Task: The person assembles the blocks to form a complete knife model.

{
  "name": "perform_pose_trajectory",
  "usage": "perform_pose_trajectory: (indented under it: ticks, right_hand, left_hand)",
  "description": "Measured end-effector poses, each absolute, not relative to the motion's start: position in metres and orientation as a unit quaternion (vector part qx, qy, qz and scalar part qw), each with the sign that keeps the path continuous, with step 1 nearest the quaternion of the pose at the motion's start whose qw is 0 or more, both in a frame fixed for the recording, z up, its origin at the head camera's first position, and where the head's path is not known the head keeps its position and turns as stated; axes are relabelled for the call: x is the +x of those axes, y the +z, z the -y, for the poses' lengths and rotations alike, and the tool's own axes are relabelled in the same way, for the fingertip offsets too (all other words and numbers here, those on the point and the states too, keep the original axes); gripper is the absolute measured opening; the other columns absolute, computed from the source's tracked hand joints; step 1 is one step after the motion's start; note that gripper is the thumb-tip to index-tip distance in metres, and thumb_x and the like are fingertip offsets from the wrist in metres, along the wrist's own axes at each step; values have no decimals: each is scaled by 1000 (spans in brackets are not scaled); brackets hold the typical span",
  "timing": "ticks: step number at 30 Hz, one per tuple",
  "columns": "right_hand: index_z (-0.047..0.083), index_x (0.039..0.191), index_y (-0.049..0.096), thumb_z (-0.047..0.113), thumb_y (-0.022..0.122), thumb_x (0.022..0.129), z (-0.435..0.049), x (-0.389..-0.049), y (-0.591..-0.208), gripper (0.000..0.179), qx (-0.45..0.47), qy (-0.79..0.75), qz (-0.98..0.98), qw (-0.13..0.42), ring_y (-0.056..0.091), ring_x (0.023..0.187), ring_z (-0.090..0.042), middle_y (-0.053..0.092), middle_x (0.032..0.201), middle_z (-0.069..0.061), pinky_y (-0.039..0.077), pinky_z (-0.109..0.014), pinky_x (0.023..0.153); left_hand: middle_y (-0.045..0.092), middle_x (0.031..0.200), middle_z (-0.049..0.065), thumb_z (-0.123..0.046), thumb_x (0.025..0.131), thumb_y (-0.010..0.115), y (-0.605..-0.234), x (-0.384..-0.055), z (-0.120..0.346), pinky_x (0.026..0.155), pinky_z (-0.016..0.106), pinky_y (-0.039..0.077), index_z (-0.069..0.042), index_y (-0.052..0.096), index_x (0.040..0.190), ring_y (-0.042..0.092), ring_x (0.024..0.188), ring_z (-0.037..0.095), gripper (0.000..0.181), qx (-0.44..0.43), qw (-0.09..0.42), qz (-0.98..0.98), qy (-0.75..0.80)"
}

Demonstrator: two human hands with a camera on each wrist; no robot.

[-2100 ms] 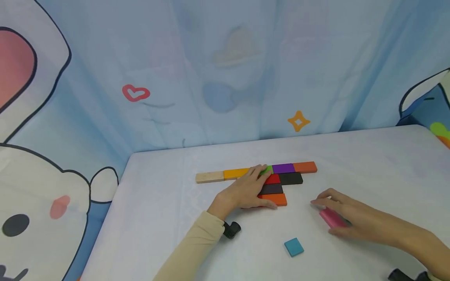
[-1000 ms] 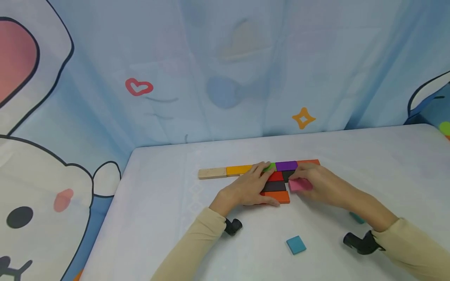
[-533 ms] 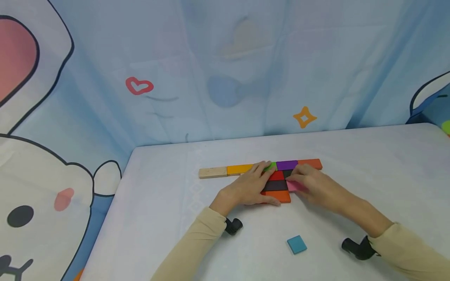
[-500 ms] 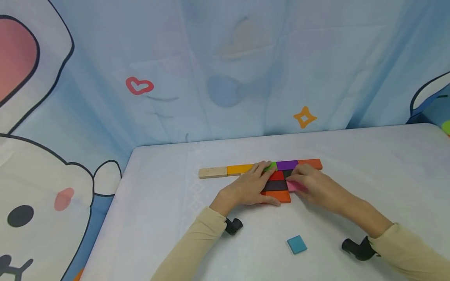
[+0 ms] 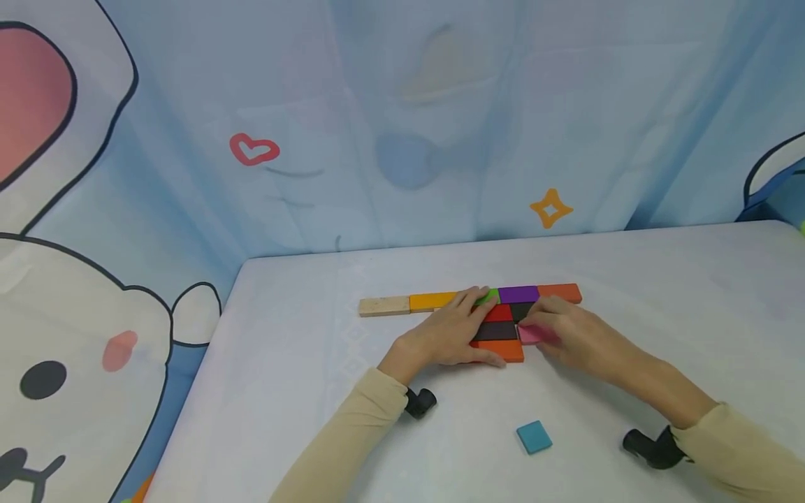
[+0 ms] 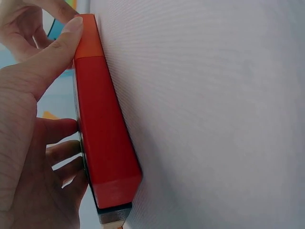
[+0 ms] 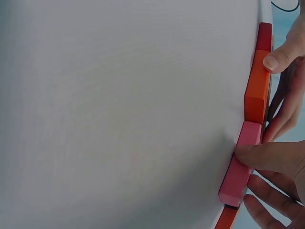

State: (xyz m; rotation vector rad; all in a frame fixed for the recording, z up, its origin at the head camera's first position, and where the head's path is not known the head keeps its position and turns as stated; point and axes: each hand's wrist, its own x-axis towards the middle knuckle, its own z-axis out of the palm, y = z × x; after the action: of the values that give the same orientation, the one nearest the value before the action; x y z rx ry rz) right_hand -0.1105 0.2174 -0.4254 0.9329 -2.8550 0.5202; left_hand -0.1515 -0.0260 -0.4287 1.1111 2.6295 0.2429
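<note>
Flat coloured wooden blocks lie in several close rows on the white cloth. My left hand (image 5: 443, 335) is spread over them, hiding their middle. Its thumb touches the front orange block (image 5: 501, 351), beside a red block (image 6: 105, 133) in the left wrist view. My right hand (image 5: 581, 342) pinches a pink block (image 5: 530, 335) at the right end of the dark brown block (image 5: 495, 331). Just behind the pink block lies a black block (image 5: 521, 311), with a red block (image 5: 499, 313) to its left.
The back row runs from a plain wood block (image 5: 384, 306) through yellow (image 5: 430, 301), green and purple (image 5: 518, 294) blocks to an orange block (image 5: 560, 292). A teal square block (image 5: 534, 437) lies nearer. A printed curtain (image 5: 377, 126) hangs behind the table.
From the right, my right hand has brought the pink block leftward to the row's end. My left hand has stayed on the blocks. A second teal block is now hidden by the right arm.
</note>
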Motion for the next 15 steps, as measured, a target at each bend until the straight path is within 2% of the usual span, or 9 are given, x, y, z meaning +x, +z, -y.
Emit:
perform_pose_trajectory:
  ticks: [15]
  right_hand:
    - [0,102,79,0,93,73,-224,-110,-430,32,300,169,936,79,65,94,-30,65,101,-11,61,-50,83]
  left_hand:
    - [11,175,7,-69,95,63,-429,-153,26,126,32,19,-13,19,169,12,160,23,103,383,138,-910,79]
